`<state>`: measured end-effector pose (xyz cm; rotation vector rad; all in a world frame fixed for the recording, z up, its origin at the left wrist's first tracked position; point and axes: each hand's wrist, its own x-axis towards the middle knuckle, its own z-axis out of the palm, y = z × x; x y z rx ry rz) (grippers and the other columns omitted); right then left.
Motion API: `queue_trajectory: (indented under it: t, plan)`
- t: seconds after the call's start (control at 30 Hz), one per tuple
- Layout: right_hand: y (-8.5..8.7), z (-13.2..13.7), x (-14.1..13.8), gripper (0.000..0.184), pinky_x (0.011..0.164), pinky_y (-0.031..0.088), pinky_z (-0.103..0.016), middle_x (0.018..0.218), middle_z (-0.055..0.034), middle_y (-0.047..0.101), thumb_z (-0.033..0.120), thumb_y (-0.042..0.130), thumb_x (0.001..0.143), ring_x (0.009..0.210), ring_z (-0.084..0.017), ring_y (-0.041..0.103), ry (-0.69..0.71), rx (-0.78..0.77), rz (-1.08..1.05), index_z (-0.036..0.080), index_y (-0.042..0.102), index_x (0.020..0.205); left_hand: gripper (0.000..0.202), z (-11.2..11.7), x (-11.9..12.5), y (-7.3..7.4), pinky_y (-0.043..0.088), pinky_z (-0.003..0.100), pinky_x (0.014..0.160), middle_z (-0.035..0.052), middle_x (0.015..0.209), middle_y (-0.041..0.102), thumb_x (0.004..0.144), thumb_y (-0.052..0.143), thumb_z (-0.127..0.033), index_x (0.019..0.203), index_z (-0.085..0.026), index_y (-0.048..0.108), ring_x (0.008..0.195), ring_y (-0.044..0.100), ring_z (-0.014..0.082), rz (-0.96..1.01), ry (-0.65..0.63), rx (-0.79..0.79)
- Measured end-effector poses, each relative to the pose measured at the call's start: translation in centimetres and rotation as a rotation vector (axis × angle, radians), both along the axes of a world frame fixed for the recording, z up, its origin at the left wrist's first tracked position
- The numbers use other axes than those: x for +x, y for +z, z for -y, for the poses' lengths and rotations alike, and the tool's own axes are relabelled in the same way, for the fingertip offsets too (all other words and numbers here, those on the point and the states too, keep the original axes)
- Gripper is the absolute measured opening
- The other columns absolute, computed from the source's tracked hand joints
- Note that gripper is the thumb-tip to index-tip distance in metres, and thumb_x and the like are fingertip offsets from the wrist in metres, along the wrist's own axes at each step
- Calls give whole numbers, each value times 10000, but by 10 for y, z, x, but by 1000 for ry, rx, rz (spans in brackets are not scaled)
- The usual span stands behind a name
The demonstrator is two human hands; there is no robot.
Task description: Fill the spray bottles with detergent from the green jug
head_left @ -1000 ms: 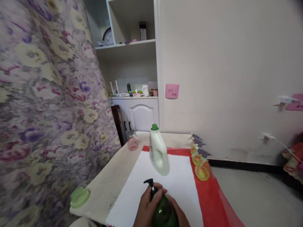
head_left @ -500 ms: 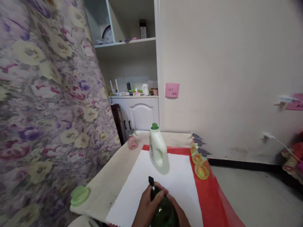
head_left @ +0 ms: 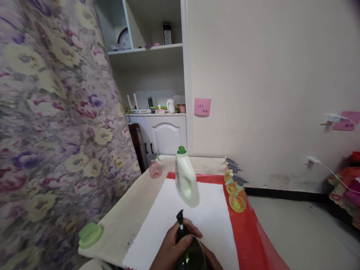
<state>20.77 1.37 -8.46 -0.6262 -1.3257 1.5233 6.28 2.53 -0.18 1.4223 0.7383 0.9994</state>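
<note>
Bottom centre of the frame, the left hand [head_left: 171, 251] and right hand [head_left: 209, 257] both wrap the green pump bottle [head_left: 189, 255] at the table's near edge, fingers curled around it. White mat [head_left: 213, 221] ahead lies bare up to the white jug [head_left: 185, 179]; yellow sprayers [head_left: 237, 195] sit right. Since before, the pump head has turned away.

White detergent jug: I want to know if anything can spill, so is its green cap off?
No, the white detergent jug stands upright on the white sheet with its green cap seated on the neck.
</note>
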Motion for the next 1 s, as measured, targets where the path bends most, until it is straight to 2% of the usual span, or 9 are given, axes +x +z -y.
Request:
queue_trajectory:
  t: [0.1, 0.17, 0.27, 0.43, 0.53, 0.67, 0.77, 0.9, 1.0]
  plan:
    - [-3, 2, 1, 943, 1077, 349, -511, 1326, -89, 613, 566, 829, 492, 1278, -388, 490, -19, -26, -78, 229, 537, 1324, 340, -2, 2, -6, 477, 326, 745, 83, 935, 723, 775, 671, -488, 931, -193, 608, 834, 628, 220, -34, 128, -10]
    - [-2, 4, 3, 973, 1133, 270, -504, 1421, -99, 536, 606, 828, 475, 1360, -392, 395, -80, -22, -75, 221, 545, 1323, 308, -2, 3, -9, 480, 344, 771, 80, 917, 720, 795, 649, -484, 885, -191, 620, 846, 630, 229, -37, 185, -30]
    - [5, 6, 8, 933, 1169, 201, -467, 1445, -89, 509, 711, 735, 548, 1411, -359, 317, -113, -18, 10, 221, 555, 1321, 275, -1, 5, -8, 475, 358, 795, 69, 872, 721, 785, 665, -460, 836, -192, 628, 858, 639, 241, 36, 141, -72]
    - [17, 9, 14, 891, 1015, 407, -492, 1171, -72, 683, 769, 692, 527, 1136, -370, 583, 33, -42, 61, 231, 616, 1233, 281, 3, 5, 1, 477, 348, 736, 67, 837, 727, 735, 709, -450, 810, -201, 601, 824, 644, 243, 185, -48, -164]
    - [16, 10, 11, 863, 922, 463, -487, 1077, -78, 714, 694, 758, 513, 1023, -361, 634, -8, -65, 100, 214, 626, 1218, 312, 3, 7, 1, 473, 334, 737, 62, 892, 731, 752, 682, -486, 868, -204, 619, 786, 633, 218, 72, 63, -127]
    - [12, 8, 3, 836, 1052, 370, -463, 1265, -113, 646, 696, 709, 605, 1210, -350, 546, -183, -29, 48, 191, 602, 1263, 338, 2, 10, -3, 483, 331, 732, 58, 894, 729, 752, 674, -522, 856, -205, 623, 814, 636, 236, -69, 255, -108]
    - [9, 5, 2, 854, 1065, 357, -470, 1272, -117, 644, 739, 665, 620, 1226, -359, 535, -168, -83, 58, 189, 602, 1269, 345, 2, 10, -4, 486, 328, 667, 54, 848, 725, 740, 681, -531, 808, -202, 600, 725, 633, 221, -18, 180, -169]
    - [2, 1, 3, 665, 1018, 388, -502, 1067, -69, 719, 708, 662, 655, 1112, -370, 602, -152, -233, 216, 243, 692, 1129, 322, 3, 9, 1, 481, 328, 672, 56, 828, 721, 720, 715, -485, 780, -204, 570, 711, 631, 208, 151, -7, -193]
    - [0, -1, 3, 663, 984, 423, -505, 1008, -55, 726, 703, 713, 581, 1097, -384, 608, -130, -217, 172, 248, 713, 1063, 322, 2, 9, 1, 481, 330, 690, 64, 814, 722, 728, 708, -487, 796, -197, 587, 711, 629, 206, 122, 1, -164]
